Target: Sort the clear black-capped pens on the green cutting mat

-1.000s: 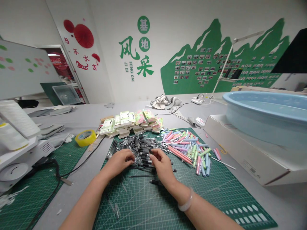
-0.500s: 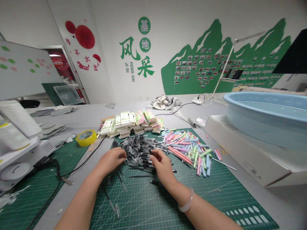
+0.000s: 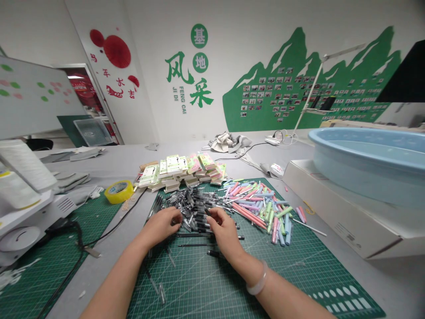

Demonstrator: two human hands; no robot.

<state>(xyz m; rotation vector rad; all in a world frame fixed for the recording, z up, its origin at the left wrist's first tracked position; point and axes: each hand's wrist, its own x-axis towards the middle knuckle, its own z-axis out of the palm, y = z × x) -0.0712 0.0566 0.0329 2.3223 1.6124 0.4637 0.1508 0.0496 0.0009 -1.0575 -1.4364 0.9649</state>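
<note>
Black and clear pen parts (image 3: 191, 199) heaped just beyond two bent hands

The left hand (image 3: 164, 226) comes in low, palm down, its fingers curled toward the thumb at the near left edge of the heap; whether it grasps anything I cannot tell. The right hand (image 3: 223, 228) arches at the heap's near right side, thumb and forefinger drawn together on a short dark piece (image 3: 207, 212); a pale bracelet (image 3: 258, 279) rings that wrist.

The right fingers cover most of the dark piece, so its full shape is hard to make out; the left wrist partly hides a few thin sticks and tubes on the mat; both forearms are cut off at the bottom edge, and the blue basin (image 3: 361, 166) runs out of view at the right.

A green gridded cutting mat (image 3: 265, 274) lies under the hands and the heap; a slim dark rod (image 3: 194, 245) lies apart between the wrists, and pastel barrels (image 3: 275, 210) spread to the right; small printed boxes (image 3: 174, 168) are stacked behind, on a grey table (image 3: 122, 155); yellow tape (image 3: 118, 192) and a white machine (image 3: 23, 230) stand to the left, the basin on a white carton (image 3: 335, 217); beyond rises a pale wall (image 3: 149, 119) with green lettering and a green mountain mural (image 3: 252, 86).
</note>
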